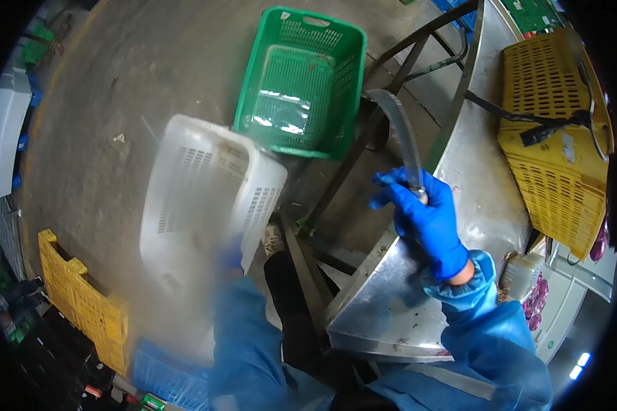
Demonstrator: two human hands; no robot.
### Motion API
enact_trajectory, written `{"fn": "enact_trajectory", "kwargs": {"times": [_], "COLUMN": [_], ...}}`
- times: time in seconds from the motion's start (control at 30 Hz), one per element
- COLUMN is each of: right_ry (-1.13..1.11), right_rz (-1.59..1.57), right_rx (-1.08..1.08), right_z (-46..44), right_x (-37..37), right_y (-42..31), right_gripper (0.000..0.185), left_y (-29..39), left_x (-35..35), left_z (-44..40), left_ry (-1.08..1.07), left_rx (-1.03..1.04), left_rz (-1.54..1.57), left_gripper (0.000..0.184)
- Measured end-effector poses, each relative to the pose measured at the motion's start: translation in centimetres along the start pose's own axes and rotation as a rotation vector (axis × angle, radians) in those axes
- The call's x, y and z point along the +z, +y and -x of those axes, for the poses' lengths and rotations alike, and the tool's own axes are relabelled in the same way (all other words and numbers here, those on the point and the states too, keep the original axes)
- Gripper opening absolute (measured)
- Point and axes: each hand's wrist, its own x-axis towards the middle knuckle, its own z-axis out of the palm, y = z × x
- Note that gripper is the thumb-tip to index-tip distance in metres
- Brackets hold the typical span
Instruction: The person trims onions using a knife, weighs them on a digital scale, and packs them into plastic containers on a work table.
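Note:
A knife (406,133) with a long curved blade and a pale handle end is in my right hand (428,222), its fingers wrapped round the handle. The blade points up and away, above the edge of the metal table (397,318). My left hand (232,257), in a blue glove too, is at the near right side of a white plastic basket (260,195). Blur hides its fingers, so I cannot make out whether it grips the basket. Just beyond stands a green perforated basket (356,89) with a few small bits inside.
Two yellow crates (548,157) lie on the table at the right, with a dark strap (507,109) beside them. At lower left are a yellow pallet-like piece (82,294) and a blue crate (168,373). Metal table legs (343,171) stand near my foot.

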Motion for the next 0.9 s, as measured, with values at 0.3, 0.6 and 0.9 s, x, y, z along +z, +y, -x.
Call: {"fn": "enact_trajectory", "kwargs": {"times": [0.3, 0.6, 0.9], "right_ry": [0.082, 0.084, 0.154], "right_rz": [0.025, 0.049, 0.098], "right_rx": [-0.023, -0.007, -0.046], "right_z": [0.2, 0.5, 0.7], "right_x": [0.4, 0.5, 0.6], "right_y": [-0.2, 0.0, 0.4], "right_gripper": [0.024, 0.026, 0.029], "left_y": [7.4, 3.9, -12.1], "left_x": [10.1, 4.7, 5.4], "left_z": [-12.8, 2.3, 8.5], "left_ry": [0.014, -0.015, 0.148], "left_rx": [-0.455, -0.885, -1.234], "left_rz": [0.736, 1.044, 1.227], "left_gripper": [0.033, 0.035, 0.050]}}
